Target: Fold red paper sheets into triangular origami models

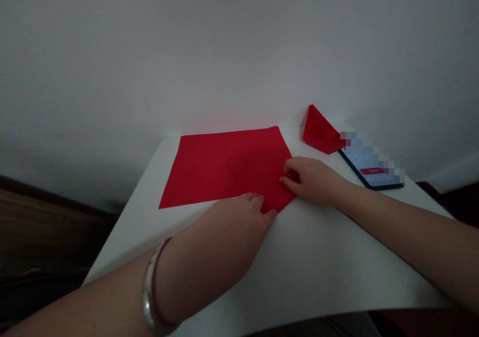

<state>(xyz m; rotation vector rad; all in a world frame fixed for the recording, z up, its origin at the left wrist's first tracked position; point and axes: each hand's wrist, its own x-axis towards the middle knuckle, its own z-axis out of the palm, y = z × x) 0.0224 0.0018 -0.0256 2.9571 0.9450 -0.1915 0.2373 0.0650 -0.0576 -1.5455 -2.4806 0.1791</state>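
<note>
A red paper sheet (209, 167) lies on the white table (318, 257), its right corner folded over into a flap. My left hand (239, 214), with a silver bangle on the wrist, presses on the sheet's near edge by the fold; its fingers curl down onto the paper. My right hand (310, 177) rests on the folded corner's right edge, fingers bent and pressing the crease. Neither hand lifts the paper off the table.
A small folded red paper shape (320, 130) stands at the back right of the table. A phone (370, 165) with a lit screen lies just right of my right hand. A white wall rises behind the table; dark floor shows at left.
</note>
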